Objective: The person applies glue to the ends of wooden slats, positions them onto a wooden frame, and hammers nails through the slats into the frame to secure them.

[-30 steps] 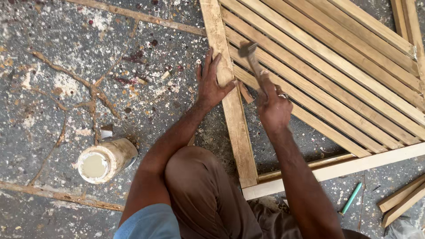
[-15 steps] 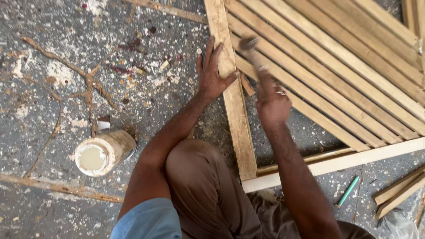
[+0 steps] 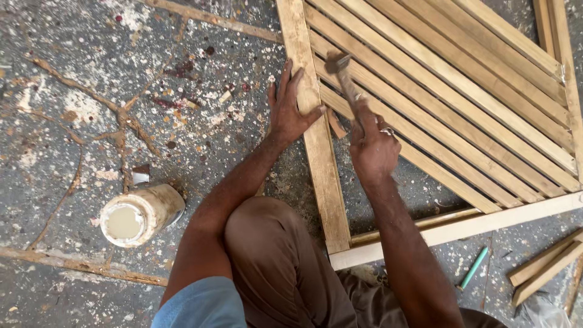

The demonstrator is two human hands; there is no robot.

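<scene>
Two hands at frame centre: left hand [image 3: 290,109] flat, open on slatted wooden frame [image 3: 316,146]; right hand [image 3: 371,149] grips hammer [image 3: 341,71] raised above slats.

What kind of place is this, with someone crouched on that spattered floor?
Most likely a carpentry workshop. A slatted wooden frame lies flat on the paint-flecked concrete floor, the right hand grips a hammer, and loose wood offcuts lie nearby.
</scene>
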